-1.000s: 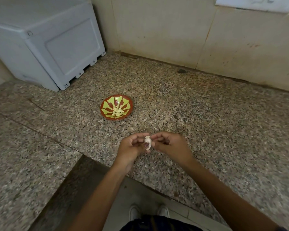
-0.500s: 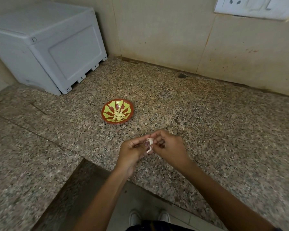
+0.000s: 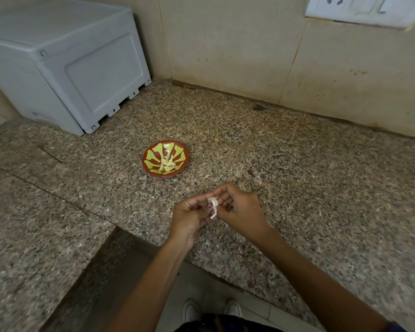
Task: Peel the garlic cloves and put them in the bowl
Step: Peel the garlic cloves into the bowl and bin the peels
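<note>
Your left hand [image 3: 189, 215] and right hand [image 3: 237, 208] both pinch one garlic clove [image 3: 213, 207], its long axis running near-to-far between your fingertips. The bowl [image 3: 151, 161] sits farther and left of the clove, nearer your left hand.

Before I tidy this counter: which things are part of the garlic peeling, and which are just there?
In use: garlic clove, left hand, right hand, bowl, peeled cloves.
Just there: grey plastic box, wall socket plate.

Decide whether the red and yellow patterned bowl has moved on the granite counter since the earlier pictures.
No. The red and yellow patterned bowl keeps its place relative to the grey plastic box; only the camera shifted.
</note>
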